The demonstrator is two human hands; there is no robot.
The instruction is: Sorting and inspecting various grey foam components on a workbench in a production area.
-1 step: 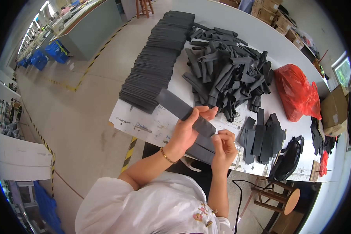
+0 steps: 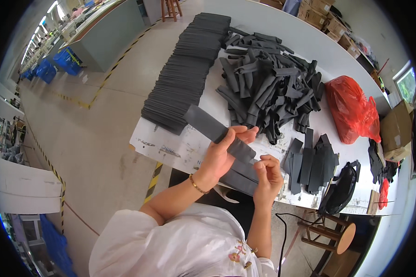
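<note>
- Fingers of my left hand point(image 2: 219, 154) wrap closed over the middle of a long dark grey strip point(image 2: 217, 131); strip slants above the white table point(image 2: 282, 23) edge
- right hand point(image 2: 268, 175) pinches the strip's lower end, fingertips together
- flat stack of strips point(image 2: 185, 78) lies beyond; tangled pile point(image 2: 268, 78) beside it; red bag point(image 2: 351, 108) far right

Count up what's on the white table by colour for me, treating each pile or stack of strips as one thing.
Dark grey: 4. The neat row of flat strips, the loose heap of strips, the small stack of strips, and the strip held by the left hand and right hand.
Red: 1. Plastic bag.
Total: 5.
</note>
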